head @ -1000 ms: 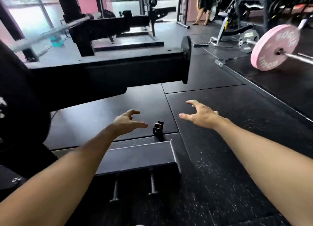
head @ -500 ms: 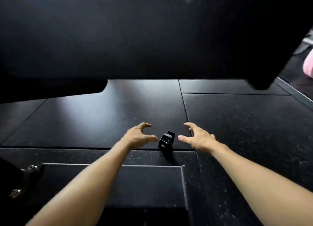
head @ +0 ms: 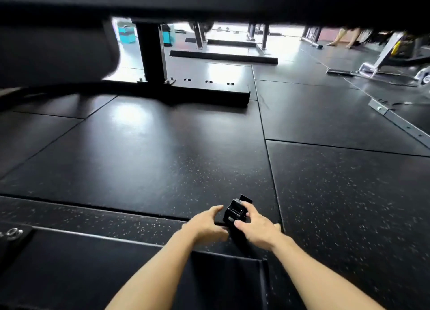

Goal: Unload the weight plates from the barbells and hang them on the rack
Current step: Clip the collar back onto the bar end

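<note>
Black speckled rubber floor [head: 162,151] (tiled in mats) carries a small black barbell collar [head: 236,213] and a rack base [head: 197,93]

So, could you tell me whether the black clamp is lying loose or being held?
Held: the right hand pinches the black clamp; the left hand touches it.
</note>
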`<state>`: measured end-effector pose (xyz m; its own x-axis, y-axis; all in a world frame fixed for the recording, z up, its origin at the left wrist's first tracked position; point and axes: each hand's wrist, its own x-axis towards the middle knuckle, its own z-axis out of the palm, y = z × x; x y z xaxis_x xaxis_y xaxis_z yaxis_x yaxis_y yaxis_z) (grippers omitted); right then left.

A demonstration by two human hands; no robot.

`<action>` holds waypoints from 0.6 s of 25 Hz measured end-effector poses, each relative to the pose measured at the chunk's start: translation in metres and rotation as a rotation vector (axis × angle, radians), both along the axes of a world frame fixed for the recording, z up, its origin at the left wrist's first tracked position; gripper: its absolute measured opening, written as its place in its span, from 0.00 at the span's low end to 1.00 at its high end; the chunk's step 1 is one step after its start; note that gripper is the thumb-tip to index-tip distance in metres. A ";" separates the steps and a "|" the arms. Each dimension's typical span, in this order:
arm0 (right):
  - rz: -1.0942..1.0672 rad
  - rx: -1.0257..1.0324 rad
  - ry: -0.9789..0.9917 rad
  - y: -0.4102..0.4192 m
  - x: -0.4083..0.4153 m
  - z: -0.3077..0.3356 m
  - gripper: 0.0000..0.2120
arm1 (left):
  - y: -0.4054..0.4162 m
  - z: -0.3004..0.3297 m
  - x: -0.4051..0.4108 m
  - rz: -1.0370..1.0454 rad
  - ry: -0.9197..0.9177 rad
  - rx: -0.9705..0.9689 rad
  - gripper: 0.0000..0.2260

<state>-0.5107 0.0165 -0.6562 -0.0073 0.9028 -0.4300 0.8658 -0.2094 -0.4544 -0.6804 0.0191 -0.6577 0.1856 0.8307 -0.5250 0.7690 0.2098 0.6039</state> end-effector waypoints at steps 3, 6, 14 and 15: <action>-0.029 -0.029 0.007 0.004 -0.008 -0.021 0.30 | 0.002 -0.016 0.007 -0.039 -0.015 -0.037 0.47; -0.067 -0.017 0.023 0.007 -0.009 -0.032 0.31 | 0.006 -0.025 0.017 -0.011 -0.106 -0.026 0.44; -0.136 -0.028 0.137 -0.004 -0.005 -0.027 0.27 | 0.005 -0.018 0.014 -0.042 -0.174 0.058 0.44; -0.143 -0.027 0.158 -0.003 -0.003 -0.029 0.27 | 0.004 -0.015 0.012 -0.057 -0.184 0.077 0.44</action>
<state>-0.5138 0.0133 -0.6850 0.0508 0.8876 -0.4579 0.7449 -0.3390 -0.5746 -0.6685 0.0228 -0.6729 0.3202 0.8525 -0.4131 0.6537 0.1167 0.7477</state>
